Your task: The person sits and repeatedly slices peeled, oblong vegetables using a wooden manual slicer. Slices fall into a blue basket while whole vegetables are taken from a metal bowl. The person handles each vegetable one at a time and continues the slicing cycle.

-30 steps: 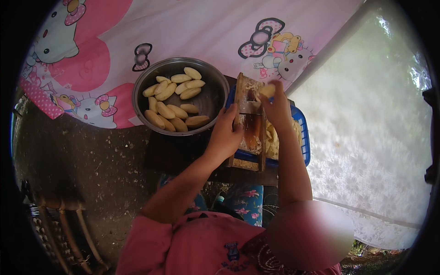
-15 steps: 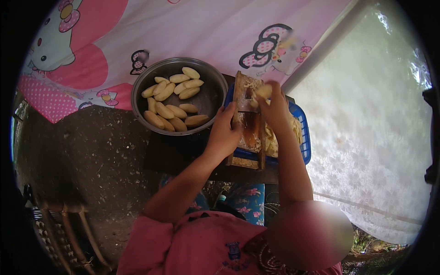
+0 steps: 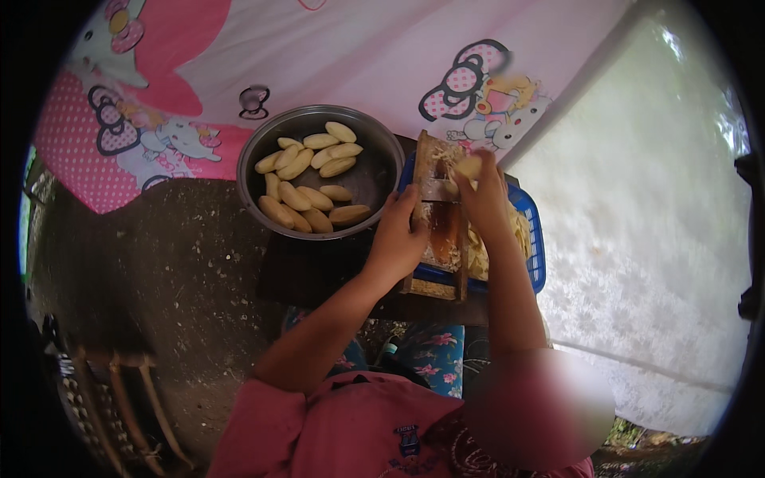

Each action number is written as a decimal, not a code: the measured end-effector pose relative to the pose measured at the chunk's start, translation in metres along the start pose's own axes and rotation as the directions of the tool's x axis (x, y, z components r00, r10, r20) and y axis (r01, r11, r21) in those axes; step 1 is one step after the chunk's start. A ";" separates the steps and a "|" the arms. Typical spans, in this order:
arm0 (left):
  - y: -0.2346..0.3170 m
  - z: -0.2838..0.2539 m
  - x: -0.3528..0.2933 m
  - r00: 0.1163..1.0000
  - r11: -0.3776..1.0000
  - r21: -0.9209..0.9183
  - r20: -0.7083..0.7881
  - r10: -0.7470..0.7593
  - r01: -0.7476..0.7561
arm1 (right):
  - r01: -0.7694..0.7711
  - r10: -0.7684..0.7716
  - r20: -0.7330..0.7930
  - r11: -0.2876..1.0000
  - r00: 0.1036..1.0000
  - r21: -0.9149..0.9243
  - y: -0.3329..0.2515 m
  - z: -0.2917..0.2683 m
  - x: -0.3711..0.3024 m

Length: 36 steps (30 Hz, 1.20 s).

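Observation:
A wooden slicer (image 3: 441, 231) with a flat bed and a blade slot lies over a blue plastic basket (image 3: 539, 247). My left hand (image 3: 398, 239) is closed around the slicer's left rail, steadying its middle. Between the fingers of my right hand (image 3: 488, 199) is a peeled banana (image 3: 468, 167), at the slicer's upper part; the hand partly hides it. Pale banana slices (image 3: 478, 259) fill the basket beside and under the slicer. To the left, a round metal basin (image 3: 374, 151) holds several more peeled bananas (image 3: 296, 163).
Basin and basket rest on a low dark table (image 3: 279, 271) in front of my knees. A pink printed cloth (image 3: 343, 56) hangs behind them, and a white lace curtain (image 3: 637, 263) hangs at right. A wooden frame (image 3: 119, 382) stands at lower left on the dirt floor.
The whole scene has shifted slightly right and down in the picture. My right hand still holds the banana near the slicer's upper part, and my left hand keeps its grip on the rail.

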State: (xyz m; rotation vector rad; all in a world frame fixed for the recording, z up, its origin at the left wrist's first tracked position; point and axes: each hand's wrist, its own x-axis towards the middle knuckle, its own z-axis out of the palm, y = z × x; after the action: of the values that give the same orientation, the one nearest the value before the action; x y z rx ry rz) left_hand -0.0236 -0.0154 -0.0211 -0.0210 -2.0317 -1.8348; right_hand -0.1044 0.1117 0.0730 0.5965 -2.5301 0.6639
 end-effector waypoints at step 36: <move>-0.012 0.009 -0.006 0.989 0.994 0.064 -0.112 0.100 -0.093 | 0.060 -0.047 0.142 0.995 0.989 -0.086 -0.032 -0.029 -0.085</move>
State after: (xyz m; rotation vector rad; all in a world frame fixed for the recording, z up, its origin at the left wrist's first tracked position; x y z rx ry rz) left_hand -0.0238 -0.0067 -0.0354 0.0033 -1.9685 -1.6780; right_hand -0.0111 0.1266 0.0626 0.6988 -2.6468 0.5024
